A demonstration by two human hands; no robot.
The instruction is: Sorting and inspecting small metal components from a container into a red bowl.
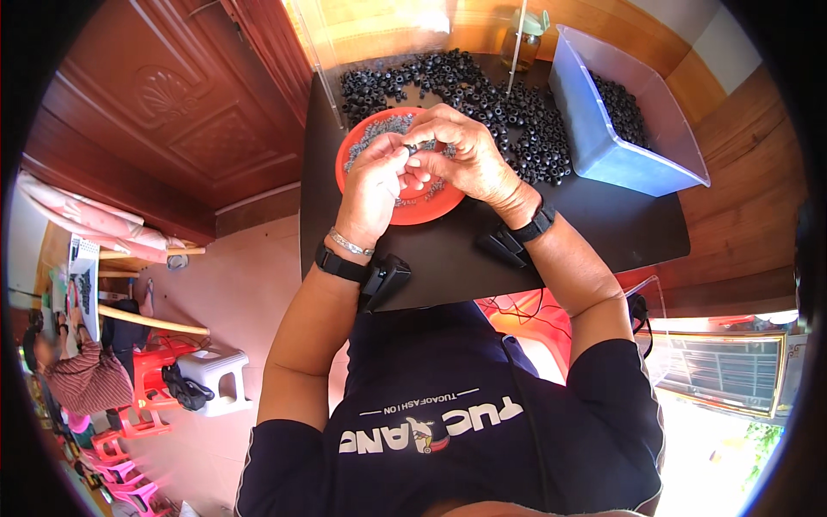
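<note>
Both hands meet over a round red dish [362, 142] holding several small grey metal pieces. My left hand [375, 185] and my right hand [461, 151] pinch a small black ring [412, 149] between their fingertips. Each wrist carries a black band with a small black device attached. Behind the dish, a wide pile of small black rings [482, 95] covers the black table [620, 224].
A translucent blue plastic bin [603, 146] with more black rings stands at the right. A small jar with a green lid [524, 39] sits at the back. On the left floor are a white stool [215, 370], red plastic stools, and another person [82, 379] at a table.
</note>
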